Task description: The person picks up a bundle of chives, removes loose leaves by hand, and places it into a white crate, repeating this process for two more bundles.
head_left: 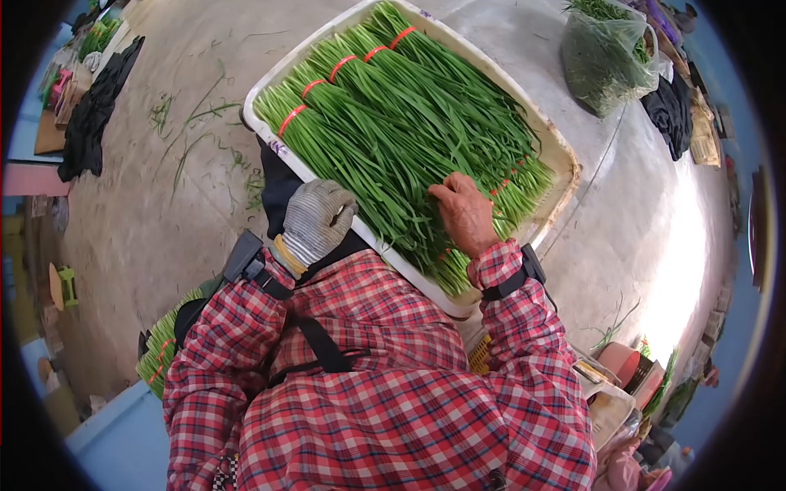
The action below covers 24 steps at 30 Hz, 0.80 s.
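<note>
Garlic chives [409,114], long flat green leaves in bundles, fill a white plastic tray [274,74] in front of my body. Red bands [344,65] circle the pale stem ends at the far left, and more bands show at the right. My left hand [318,217], in a grey striped glove, is curled closed by the tray's near-left rim; whatever its palm holds is hidden. Bare, my right hand [464,214] lies over the leaves near the right-hand bundles, fingers bent and drawn together. What they pinch, if anything, cannot be made out.
Loose leaves [221,110] litter the concrete floor left of the tray. A clear plastic bag [610,61] of greens stands at the upper right. More banded chives [164,344] lie behind my left arm, and a crate [610,409] with assorted items is at lower right.
</note>
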Available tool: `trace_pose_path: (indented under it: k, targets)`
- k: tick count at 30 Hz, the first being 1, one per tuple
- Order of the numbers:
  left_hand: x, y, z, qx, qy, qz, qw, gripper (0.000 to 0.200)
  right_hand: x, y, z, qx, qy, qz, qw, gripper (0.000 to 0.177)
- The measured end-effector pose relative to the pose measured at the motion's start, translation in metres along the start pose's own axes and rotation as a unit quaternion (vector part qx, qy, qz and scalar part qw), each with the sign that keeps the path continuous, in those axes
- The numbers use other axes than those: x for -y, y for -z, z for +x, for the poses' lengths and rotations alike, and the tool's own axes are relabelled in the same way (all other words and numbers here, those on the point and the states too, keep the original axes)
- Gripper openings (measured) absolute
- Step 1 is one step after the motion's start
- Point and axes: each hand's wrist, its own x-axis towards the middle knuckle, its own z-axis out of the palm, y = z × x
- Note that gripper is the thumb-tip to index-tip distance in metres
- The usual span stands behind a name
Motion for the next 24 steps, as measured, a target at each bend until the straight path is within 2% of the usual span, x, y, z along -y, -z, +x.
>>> trace_pose_path:
  k: [2, 3, 5, 6, 9, 17, 19, 20, 22, 24]
  targets:
    - [0.000, -0.004, 0.008, -0.099, -0.051, -0.005, 0.994, 0.021, -0.006, -0.003, 0.000, -0.011, 0.017, -0.016, 1.000, 0.023]
    - [-0.002, -0.006, 0.012, -0.097, -0.049, -0.007, 0.994, 0.021, -0.007, -0.003, -0.001, -0.008, 0.020, -0.016, 1.000, 0.023]
    - [-0.007, -0.012, 0.024, -0.092, -0.074, 0.069, 0.991, 0.043, -0.010, -0.004, -0.002, -0.003, 0.019, -0.017, 1.000, 0.023]
    - [-0.008, -0.017, 0.030, -0.091, -0.074, 0.068, 0.991, 0.043, -0.012, -0.006, -0.003, -0.009, 0.039, -0.009, 0.999, 0.022]
    - [-0.004, -0.035, 0.045, 0.008, -0.053, 0.131, 0.990, 0.065, -0.016, -0.012, -0.003, -0.023, 0.047, -0.010, 0.999, 0.019]
    - [0.006, -0.080, 0.057, 0.133, -0.028, 0.222, 0.966, 0.061, -0.025, -0.027, -0.023, -0.036, -0.044, 0.001, 0.998, 0.002]
    - [0.003, -0.080, 0.060, 0.150, -0.014, 0.221, 0.964, 0.062, -0.031, -0.025, -0.038, 0.050, -0.087, -0.020, 0.995, 0.011]
    - [0.001, -0.078, 0.062, 0.168, -0.005, 0.220, 0.961, 0.062, -0.034, -0.015, -0.046, 0.049, -0.085, -0.021, 0.995, 0.011]
    - [0.002, -0.077, 0.061, 0.170, -0.006, 0.223, 0.960, 0.062, -0.035, 0.021, -0.061, 0.244, -0.147, 0.112, 0.952, 0.011]
    - [0.002, -0.076, 0.061, 0.168, -0.002, 0.202, 0.965, 0.061, -0.026, 0.066, -0.063, 0.313, -0.242, 0.194, 0.898, 0.014]
